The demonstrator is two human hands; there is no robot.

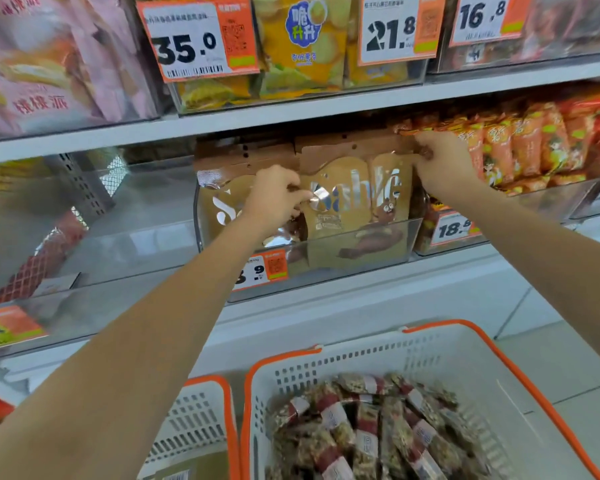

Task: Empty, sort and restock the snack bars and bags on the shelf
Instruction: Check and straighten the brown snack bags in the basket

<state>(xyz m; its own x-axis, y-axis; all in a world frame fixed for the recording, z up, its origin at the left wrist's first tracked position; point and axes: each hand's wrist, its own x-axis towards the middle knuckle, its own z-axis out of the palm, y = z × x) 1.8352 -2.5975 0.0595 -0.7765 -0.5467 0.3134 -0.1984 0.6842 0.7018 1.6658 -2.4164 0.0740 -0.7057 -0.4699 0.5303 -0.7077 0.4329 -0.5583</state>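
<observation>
Brown snack bags (pixel 355 199) printed with silver letters and a bear stand upright in a clear shelf bin (pixel 361 244) at the middle of the shelf. My left hand (pixel 274 197) pinches the left edge of the front bag. Curled over the bag's top right corner, my right hand (pixel 440 161) grips it. Below, a white basket with an orange rim (pixel 499 362) holds several wrapped snack bars (pixel 364 431).
A second white basket (pixel 201 420) sits left of the first. Orange snack packs (pixel 530 143) fill the bin on the right. A clear bin (pixel 94 237) on the left holds a red-patterned pack. Price tags hang on the shelf above.
</observation>
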